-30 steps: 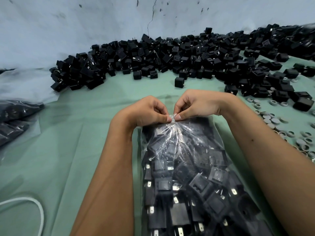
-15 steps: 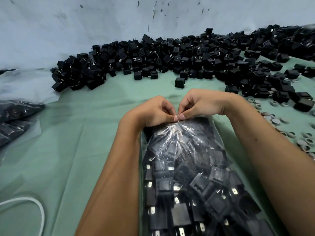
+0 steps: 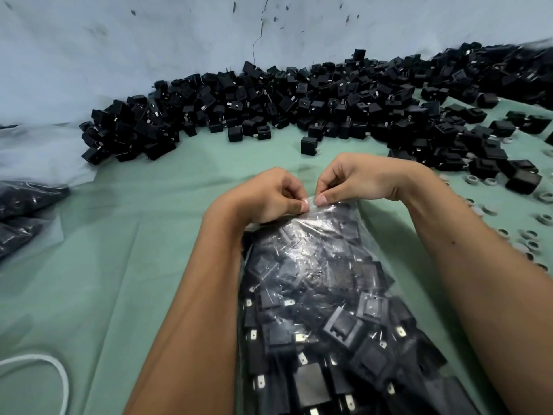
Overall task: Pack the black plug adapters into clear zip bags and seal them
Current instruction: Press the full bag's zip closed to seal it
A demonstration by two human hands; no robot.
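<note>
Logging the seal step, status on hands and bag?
Left hand and right hand both pinching the mouth of the clear zip bag. Bag full of black plug adapters. Nothing in the way.

Small packing workshop or informal assembly floor. A loose heap of black plug adapters [image 3: 299,100] runs across the upper half of the frame, piled against a stained, cracked whitewashed wall [image 3: 179,40]. The work surface is a creased green cloth [image 3: 134,235]. Grey rings [image 3: 526,235] lie scattered at right; filled bags [image 3: 24,211] sit at the left edge.
</note>
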